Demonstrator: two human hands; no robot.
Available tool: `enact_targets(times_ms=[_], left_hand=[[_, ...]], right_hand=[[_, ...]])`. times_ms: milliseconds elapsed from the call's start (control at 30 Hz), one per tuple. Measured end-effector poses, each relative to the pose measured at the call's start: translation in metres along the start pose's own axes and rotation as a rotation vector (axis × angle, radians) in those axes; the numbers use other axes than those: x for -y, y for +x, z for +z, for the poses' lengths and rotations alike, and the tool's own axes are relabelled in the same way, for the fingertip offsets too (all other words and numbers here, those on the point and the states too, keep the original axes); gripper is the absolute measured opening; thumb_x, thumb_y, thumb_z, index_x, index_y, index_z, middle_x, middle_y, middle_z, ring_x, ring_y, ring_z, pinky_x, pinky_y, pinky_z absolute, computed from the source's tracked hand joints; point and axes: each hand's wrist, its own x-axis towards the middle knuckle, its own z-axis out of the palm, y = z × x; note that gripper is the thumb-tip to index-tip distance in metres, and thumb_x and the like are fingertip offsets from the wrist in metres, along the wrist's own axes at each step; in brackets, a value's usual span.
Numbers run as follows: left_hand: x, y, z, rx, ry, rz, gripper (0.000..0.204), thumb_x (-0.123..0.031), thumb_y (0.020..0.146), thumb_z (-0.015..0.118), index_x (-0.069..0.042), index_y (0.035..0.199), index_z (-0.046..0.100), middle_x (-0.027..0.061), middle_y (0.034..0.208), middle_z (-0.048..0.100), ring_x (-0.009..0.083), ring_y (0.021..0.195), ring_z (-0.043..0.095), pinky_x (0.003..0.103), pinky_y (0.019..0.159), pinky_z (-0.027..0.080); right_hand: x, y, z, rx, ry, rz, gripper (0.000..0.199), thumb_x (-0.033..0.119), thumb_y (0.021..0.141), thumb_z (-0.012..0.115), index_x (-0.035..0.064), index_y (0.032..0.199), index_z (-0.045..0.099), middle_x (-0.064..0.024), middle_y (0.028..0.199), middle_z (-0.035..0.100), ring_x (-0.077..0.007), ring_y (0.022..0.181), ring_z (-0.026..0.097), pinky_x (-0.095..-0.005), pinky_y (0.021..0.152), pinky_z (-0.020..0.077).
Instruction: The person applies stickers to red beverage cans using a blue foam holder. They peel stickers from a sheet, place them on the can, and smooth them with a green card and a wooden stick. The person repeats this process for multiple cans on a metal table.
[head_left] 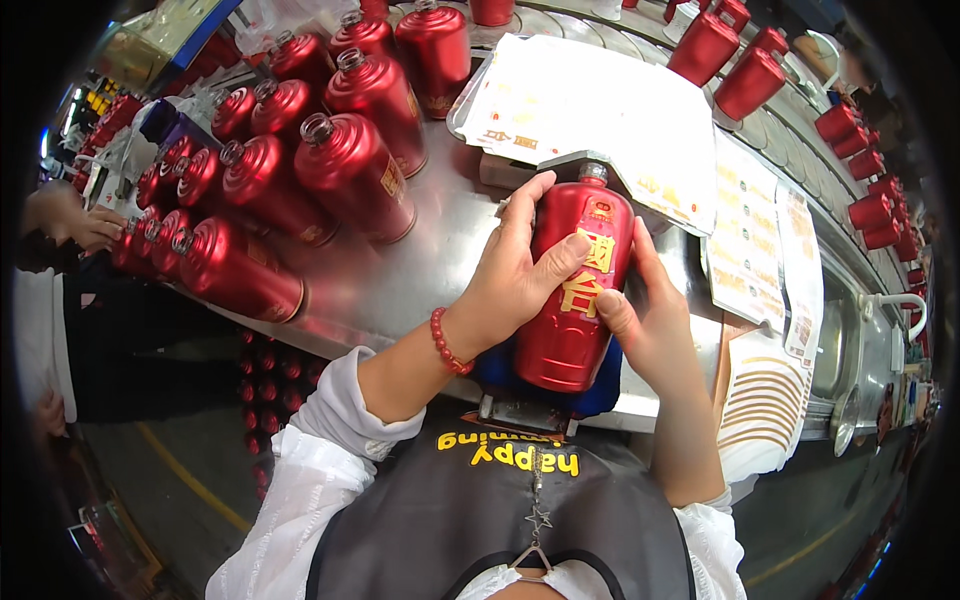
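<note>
Gold lettering [581,297]'s already on the red bottle [568,335] mid-frame, left hand [512,277] and right hand [655,322] both with fingers clamped round it, so it looks nearly done, but can't tell about those other bottles [352,178] crowding the counter [452,210] upper left.

The nearest red, round-shouldered bottle with gold lettering [570,350] has a smooth, satin-metallic coat and a shiny, glass-looking neck [593,172]; the grouped red bottles [350,175] look alike. The silver-grey worktop [440,170] is smooth, reflective metal, the white printed sheets [600,100] paper. The dark grey apron [420,515] looks like matt cloth, the white sleeves [300,500] thin, crinkled fabric, the round-beaded red bracelet [440,343] polished.
</note>
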Motion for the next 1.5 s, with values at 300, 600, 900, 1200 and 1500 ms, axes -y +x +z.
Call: enact_targets(times_ms=[300, 600, 900, 1200, 1500], left_hand=[[-0.007, 0.018, -0.005, 0.011, -0.014, -0.106, 0.057, -0.028, 0.101, 0.064, 0.002, 0.142, 0.038, 0.0126, 0.128, 0.057, 0.0136, 0.114, 0.057, 0.029, 0.097, 0.049], [-0.002, 0.031, -0.001, -0.054, 0.013, -0.063, 0.052, -0.036, 0.094, 0.071, 0.005, 0.122, 0.054, 0.0175, 0.112, 0.065, 0.0215, 0.102, 0.063, 0.035, 0.091, 0.052], [-0.003, 0.034, 0.001, -0.072, 0.162, -0.018, 0.056, -0.041, 0.091, 0.073, 0.004, 0.119, 0.054, 0.0194, 0.11, 0.065, 0.0251, 0.101, 0.064, 0.038, 0.091, 0.051], [-0.002, 0.03, -0.003, -0.022, 0.069, -0.052, 0.057, -0.041, 0.098, 0.065, 0.004, 0.129, 0.049, 0.0183, 0.121, 0.06, 0.0219, 0.108, 0.06, 0.034, 0.095, 0.049], [-0.003, 0.011, -0.01, 0.093, 0.08, 0.003, 0.075, -0.035, 0.097, 0.069, 0.002, 0.15, 0.03, 0.0152, 0.138, 0.05, 0.0187, 0.126, 0.051, 0.033, 0.107, 0.042]], right_hand=[[-0.002, -0.001, 0.0, 0.0, -0.015, 0.002, 0.085, 0.03, 0.091, 0.076, -0.0103, 0.151, 0.032, -0.0274, 0.131, 0.059, -0.0305, 0.12, 0.062, -0.0354, 0.099, 0.0493], [-0.002, 0.001, 0.0, 0.006, 0.025, 0.028, 0.086, 0.033, 0.091, 0.075, -0.0106, 0.151, 0.031, -0.0287, 0.134, 0.058, -0.0326, 0.123, 0.06, -0.0366, 0.1, 0.0489], [-0.002, 0.0, 0.0, 0.01, -0.011, 0.005, 0.087, 0.034, 0.092, 0.075, -0.011, 0.151, 0.031, -0.0301, 0.135, 0.056, -0.0351, 0.126, 0.058, -0.0396, 0.103, 0.0465], [-0.004, -0.002, -0.003, 0.006, 0.044, 0.022, 0.077, 0.034, 0.098, 0.066, -0.0122, 0.15, 0.033, -0.031, 0.138, 0.055, -0.0339, 0.128, 0.057, -0.0385, 0.105, 0.0449], [-0.004, -0.003, -0.003, 0.023, 0.04, 0.016, 0.078, 0.033, 0.099, 0.065, -0.0122, 0.152, 0.029, -0.0299, 0.142, 0.052, -0.0303, 0.132, 0.053, -0.0368, 0.108, 0.0431]])
